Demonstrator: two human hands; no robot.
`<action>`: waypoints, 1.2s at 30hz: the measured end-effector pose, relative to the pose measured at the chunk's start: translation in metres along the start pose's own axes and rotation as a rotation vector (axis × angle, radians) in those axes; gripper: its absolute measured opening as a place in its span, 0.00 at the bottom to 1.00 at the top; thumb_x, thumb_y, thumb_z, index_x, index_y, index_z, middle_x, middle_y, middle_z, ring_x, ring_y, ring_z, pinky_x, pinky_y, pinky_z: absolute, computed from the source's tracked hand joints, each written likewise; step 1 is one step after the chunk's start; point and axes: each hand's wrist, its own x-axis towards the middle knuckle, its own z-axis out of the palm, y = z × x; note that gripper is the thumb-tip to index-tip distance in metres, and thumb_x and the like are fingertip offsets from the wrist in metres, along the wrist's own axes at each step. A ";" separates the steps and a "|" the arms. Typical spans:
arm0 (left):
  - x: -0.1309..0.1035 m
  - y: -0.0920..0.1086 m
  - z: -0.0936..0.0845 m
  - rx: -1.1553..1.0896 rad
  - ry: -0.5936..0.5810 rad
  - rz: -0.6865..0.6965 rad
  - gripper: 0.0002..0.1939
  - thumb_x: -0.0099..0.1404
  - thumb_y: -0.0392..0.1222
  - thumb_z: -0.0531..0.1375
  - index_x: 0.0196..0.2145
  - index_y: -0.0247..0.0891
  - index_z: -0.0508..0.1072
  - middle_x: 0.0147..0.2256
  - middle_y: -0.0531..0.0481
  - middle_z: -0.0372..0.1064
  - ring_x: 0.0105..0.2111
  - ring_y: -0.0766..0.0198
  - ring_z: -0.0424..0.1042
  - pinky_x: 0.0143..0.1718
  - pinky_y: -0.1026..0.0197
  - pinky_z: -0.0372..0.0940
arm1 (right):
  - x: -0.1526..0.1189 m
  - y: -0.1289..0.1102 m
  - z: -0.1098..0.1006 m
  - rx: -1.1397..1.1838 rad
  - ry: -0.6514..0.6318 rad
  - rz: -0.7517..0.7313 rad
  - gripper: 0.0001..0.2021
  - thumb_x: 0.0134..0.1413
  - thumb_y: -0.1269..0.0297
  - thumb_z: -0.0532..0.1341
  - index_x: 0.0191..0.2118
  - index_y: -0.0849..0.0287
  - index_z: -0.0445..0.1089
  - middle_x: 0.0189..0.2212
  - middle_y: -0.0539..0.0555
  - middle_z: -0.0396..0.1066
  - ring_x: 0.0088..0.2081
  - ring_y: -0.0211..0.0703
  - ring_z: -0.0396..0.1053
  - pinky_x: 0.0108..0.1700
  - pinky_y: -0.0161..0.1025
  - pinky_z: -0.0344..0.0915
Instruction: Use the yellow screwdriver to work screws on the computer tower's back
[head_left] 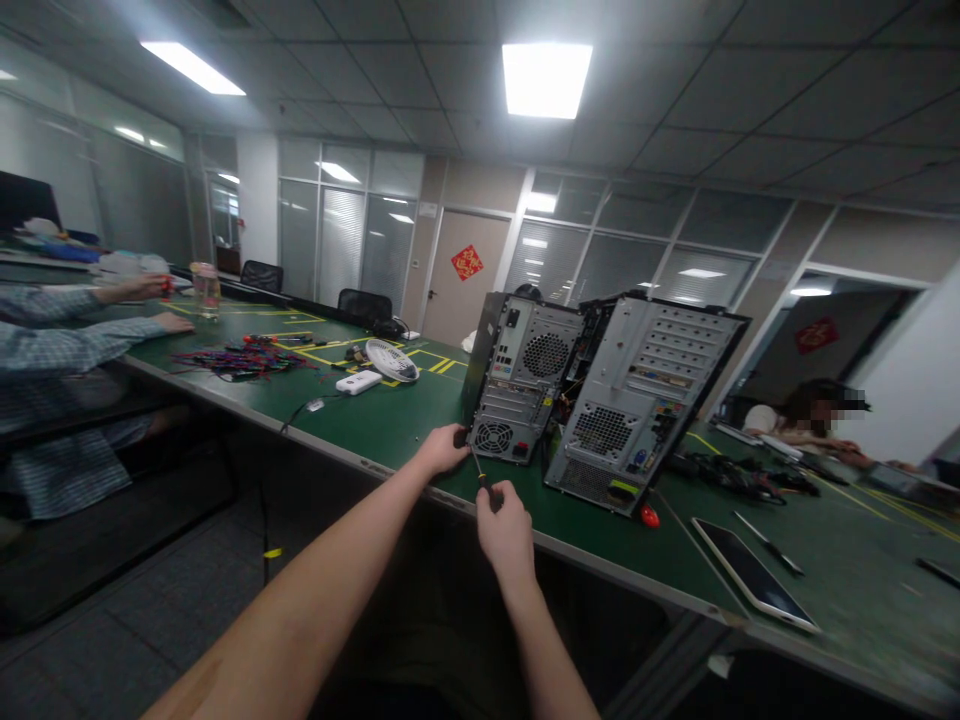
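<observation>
My right hand point(505, 522) is closed round the dark handle of a screwdriver point(482, 479). Its shaft points up to the lower left corner of a computer case point(517, 395), whose rear shows a fan grille and ports. At that same corner, my left hand point(442, 450) touches the case near the screwdriver tip; its fingertips are partly hidden, and what they hold, if anything, is too small to make out. A second, larger computer case point(622, 400) stands tilted just to the right, its rear panel facing me.
Left on the green table point(360, 425) are a power strip point(358, 382), a white round grille point(391, 361) and tangled wires point(240, 358). On the right lie a tablet point(754, 573), a pen-like tool point(769, 543) and black cables point(739, 475). People sit at both sides.
</observation>
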 end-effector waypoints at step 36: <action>0.000 -0.001 0.000 0.011 -0.023 -0.004 0.24 0.61 0.40 0.65 0.55 0.37 0.74 0.52 0.43 0.75 0.51 0.56 0.75 0.54 0.62 0.67 | 0.010 0.009 -0.033 -0.380 0.072 -0.263 0.12 0.66 0.59 0.55 0.52 0.51 0.70 0.39 0.53 0.78 0.37 0.44 0.77 0.37 0.35 0.62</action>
